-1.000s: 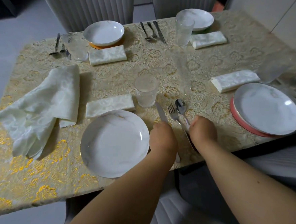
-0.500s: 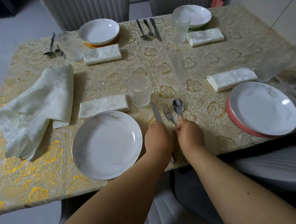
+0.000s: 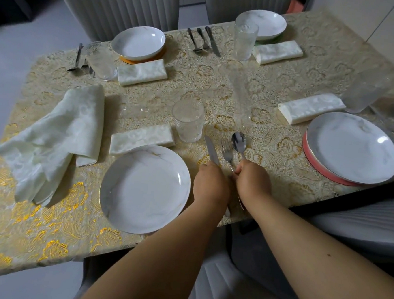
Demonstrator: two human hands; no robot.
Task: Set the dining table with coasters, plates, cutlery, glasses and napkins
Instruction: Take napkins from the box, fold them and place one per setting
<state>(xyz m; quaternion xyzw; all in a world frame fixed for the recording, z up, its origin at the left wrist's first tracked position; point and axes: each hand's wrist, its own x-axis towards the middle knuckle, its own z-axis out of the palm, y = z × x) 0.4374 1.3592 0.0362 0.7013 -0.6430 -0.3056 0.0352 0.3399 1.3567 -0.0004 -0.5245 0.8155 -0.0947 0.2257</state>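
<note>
Right of the near white plate [image 3: 144, 189] lie a knife [image 3: 211, 151], a fork [image 3: 226, 151] and a spoon [image 3: 238, 141], side by side. My left hand [image 3: 209, 185] covers the knife's handle with its fingers curled over it. My right hand [image 3: 253, 184] holds the handles of the fork and spoon. A folded napkin [image 3: 142, 138] and a glass [image 3: 188, 120] stand just beyond the plate.
Three other places are laid: a plate [image 3: 352, 147] on a red coaster at right, a plate [image 3: 138, 43] on an orange coaster and a plate [image 3: 260, 24] at the back, each with napkin, glass and cutlery. Loose napkins [image 3: 52, 139] lie at left. Grey chairs [image 3: 122, 6] stand beyond.
My two hands have drawn closer together over the cutlery handles, and the knife, fork and spoon now lie tighter side by side.
</note>
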